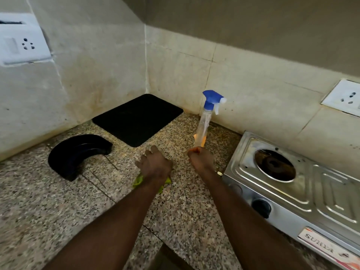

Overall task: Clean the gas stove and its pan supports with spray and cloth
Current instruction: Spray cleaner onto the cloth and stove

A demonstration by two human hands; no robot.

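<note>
My right hand [200, 160] is clenched round the very bottom of the spray bottle [206, 121], holding it up nearly vertical, tipped a bit to the right. It's a clear bottle w/ a blue trigger head, nozzle pointing right toward the tiled wall, and some orange showing low down just above my fingers. My left hand [153, 165] is palm-down just beside it, over the speckled granite tabletop [58, 201], w/ the green cloth [138, 181] bunched in my grip (only the ends poke out under my palm and wrist).

The gas stove [303, 193] sits to the right of both hands, steel top, angled across the corner of the view. Its left burner [274, 165] is bare, no pan support on it, and looks browned inside the ring. A black knob [261, 208] is on the front face, and a SURYA label [321, 245] farther along.

To my left lies a black curved piece [78, 154] on the tabletop; can't tell what it is exactly. Behind it, in the corner against the walls, is a flat black mat [137, 118]. One white wall socket [21, 39] is top left, another [344, 98] above the stove.
</note>
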